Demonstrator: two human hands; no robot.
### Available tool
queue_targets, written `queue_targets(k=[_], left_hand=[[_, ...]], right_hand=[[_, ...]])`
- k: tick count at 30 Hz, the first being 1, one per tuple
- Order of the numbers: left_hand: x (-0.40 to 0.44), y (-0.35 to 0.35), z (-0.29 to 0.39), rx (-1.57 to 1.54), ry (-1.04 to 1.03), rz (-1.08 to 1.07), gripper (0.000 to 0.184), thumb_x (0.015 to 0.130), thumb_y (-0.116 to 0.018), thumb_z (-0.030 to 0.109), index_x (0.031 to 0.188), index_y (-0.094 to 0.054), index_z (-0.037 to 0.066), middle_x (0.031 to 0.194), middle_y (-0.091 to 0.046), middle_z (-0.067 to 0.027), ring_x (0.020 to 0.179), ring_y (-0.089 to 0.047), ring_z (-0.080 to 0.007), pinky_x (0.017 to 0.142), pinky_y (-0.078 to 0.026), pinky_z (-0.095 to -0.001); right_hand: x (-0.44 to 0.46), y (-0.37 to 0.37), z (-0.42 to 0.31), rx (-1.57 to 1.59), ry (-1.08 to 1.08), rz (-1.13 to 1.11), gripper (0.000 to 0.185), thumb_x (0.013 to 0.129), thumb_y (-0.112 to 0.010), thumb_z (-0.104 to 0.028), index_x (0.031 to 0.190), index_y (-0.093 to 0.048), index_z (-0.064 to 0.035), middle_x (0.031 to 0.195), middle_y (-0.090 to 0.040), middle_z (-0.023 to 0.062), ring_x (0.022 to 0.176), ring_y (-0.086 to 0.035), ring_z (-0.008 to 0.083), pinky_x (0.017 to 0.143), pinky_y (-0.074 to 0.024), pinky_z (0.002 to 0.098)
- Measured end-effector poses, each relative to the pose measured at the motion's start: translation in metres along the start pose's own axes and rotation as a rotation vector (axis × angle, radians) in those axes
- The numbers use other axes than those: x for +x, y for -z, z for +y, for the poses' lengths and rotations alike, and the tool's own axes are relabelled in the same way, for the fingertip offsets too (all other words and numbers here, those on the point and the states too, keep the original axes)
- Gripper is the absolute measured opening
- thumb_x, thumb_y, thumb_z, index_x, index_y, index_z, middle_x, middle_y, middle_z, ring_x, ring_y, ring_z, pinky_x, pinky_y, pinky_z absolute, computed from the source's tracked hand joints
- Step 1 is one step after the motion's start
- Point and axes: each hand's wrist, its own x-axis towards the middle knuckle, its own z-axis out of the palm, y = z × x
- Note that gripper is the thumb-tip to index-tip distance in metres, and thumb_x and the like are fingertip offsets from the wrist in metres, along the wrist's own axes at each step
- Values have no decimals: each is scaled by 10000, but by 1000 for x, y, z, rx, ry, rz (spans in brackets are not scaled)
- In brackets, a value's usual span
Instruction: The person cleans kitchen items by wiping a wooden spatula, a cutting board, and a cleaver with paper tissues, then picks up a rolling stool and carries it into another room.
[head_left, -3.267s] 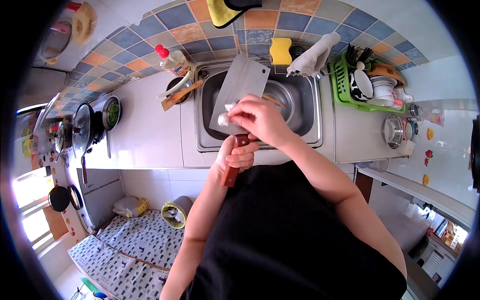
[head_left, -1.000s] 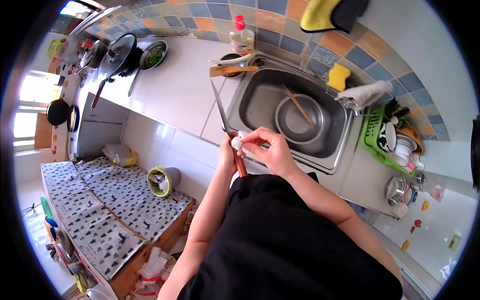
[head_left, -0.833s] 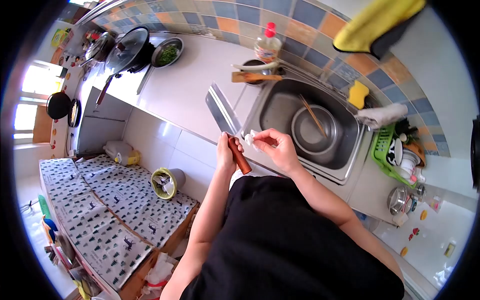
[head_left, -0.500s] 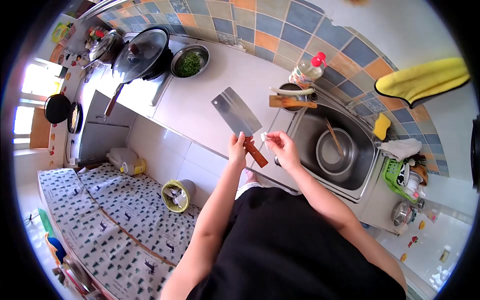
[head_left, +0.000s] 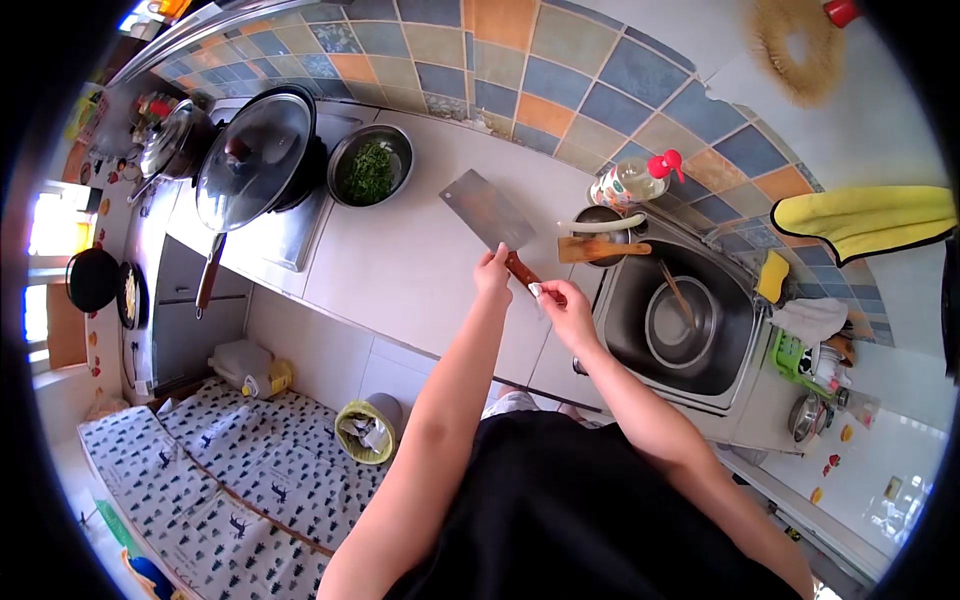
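My left hand [head_left: 492,272] grips a cleaver [head_left: 487,208] where its wooden handle meets the blade. The broad metal blade points away from me over the white counter. A small white wad [head_left: 536,290], perhaps tissue, is pinched between the fingertips of my right hand [head_left: 570,310]. That wad sits at the butt end of the handle and seems to touch it. The front edge of the counter runs beneath both hands.
A steel sink [head_left: 625,335] with a metal bowl [head_left: 665,345] lies to the right. A wooden spatula [head_left: 590,250] rests across a pot beside it. Farther left are a bowl of chopped greens [head_left: 370,172] and a lidded wok [head_left: 255,160]. A trash bin [head_left: 385,410] stands below.
The right hand has brought the white wad to the handle's end, from a spot apart from it. The cleaver has turned a little, and the camera view has shifted.
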Motion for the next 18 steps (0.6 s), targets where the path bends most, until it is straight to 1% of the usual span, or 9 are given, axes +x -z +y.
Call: queue_targets(k=[1,4,7,10,13,16,18], left_hand=[[6,-5,5,-15,-1,-27,468,856,-729,251,1224,-515,57,836,-563,-11,606,-473,-93,531,-361,-227],[16,-34,12,-90,-29,214,291,886,-693,219,1047,-578,5,803,-584,-24,649,-493,-109,576,-405,-272],[23,-43,25,-80,-48,135,341,897,-678,206,1124,-551,-14,843,-600,-48,661,-524,-120,557,-432,-268],[37,-51,31,-105,-54,157,314,910,-657,188,1119,-547,-19,847,-598,-52,657,-533,-121,540,-438,-252],[49,-60,31,-136,-75,176,212,916,-626,153,1039,-585,-15,806,-598,-42,650,-534,-111,564,-454,-249],[55,-55,36,50,-119,-7,118,885,-606,87,967,-584,5,756,-559,-43,635,-506,-107,532,-415,-237],[51,-59,41,111,-122,1,59,861,-589,55,896,-591,8,738,-553,-34,638,-499,-103,553,-414,-233]], right_hand=[[3,-2,-2,9,4,10,126,880,-632,-71,993,-654,-20,929,-594,59,781,-601,127,717,-495,259],[14,-5,-7,35,14,33,125,879,-636,-70,992,-653,-19,915,-590,52,771,-589,117,711,-486,248],[22,-5,-11,82,14,41,135,880,-639,-74,1004,-648,-20,912,-589,44,767,-575,102,707,-479,238],[27,-3,-16,150,19,64,148,884,-639,-78,1019,-642,-19,920,-592,39,773,-569,91,705,-477,233],[29,1,-20,181,10,90,156,887,-638,-81,1028,-635,-12,933,-594,37,788,-573,87,710,-479,233],[28,3,-24,206,-1,100,158,891,-635,-80,1027,-630,-1,941,-592,37,801,-579,91,719,-483,236],[27,4,-25,205,-7,96,157,894,-633,-80,1025,-627,5,948,-591,37,810,-582,92,725,-485,237]])
